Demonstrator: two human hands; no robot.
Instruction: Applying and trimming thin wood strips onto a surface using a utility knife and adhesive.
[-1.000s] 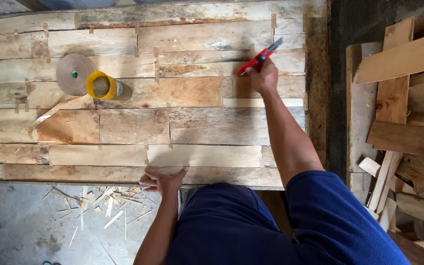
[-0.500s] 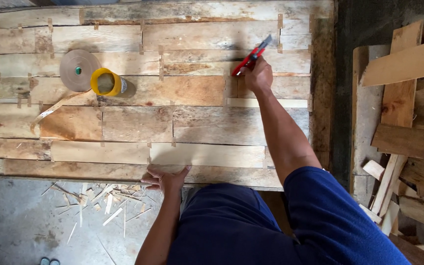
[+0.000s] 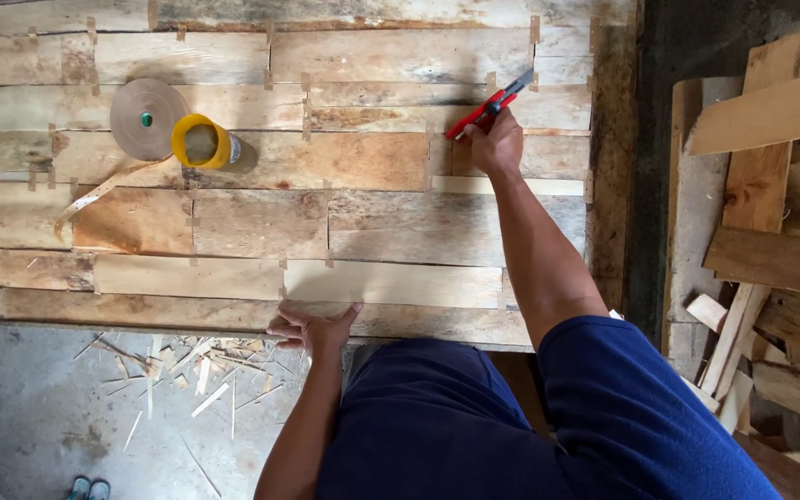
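Far left: roll of brown paper tape [image 3: 145,118] lies flat on the bench [image 3: 372,167], loose strip trailing toward the near-left; yellow-rimmed cup [image 3: 204,142] on its side, touching the roll. Left hand [image 3: 312,326] rests open, fingers spread, on the bench's near edge; wood scraps [image 3: 187,366] on the floor below. Bare veneer between. Right hand [image 3: 495,143] is clamped around a red utility knife [image 3: 488,104], near the far-right edge. Stacked boards [image 3: 770,213] stand beyond the gap.

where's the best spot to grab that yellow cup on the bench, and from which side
Probably around its yellow side wall, coming down from above. The cup lies tipped over on the boards, mouth facing the camera. The tape roll seems to touch its left side, so fingers fit best across its near and far sides.
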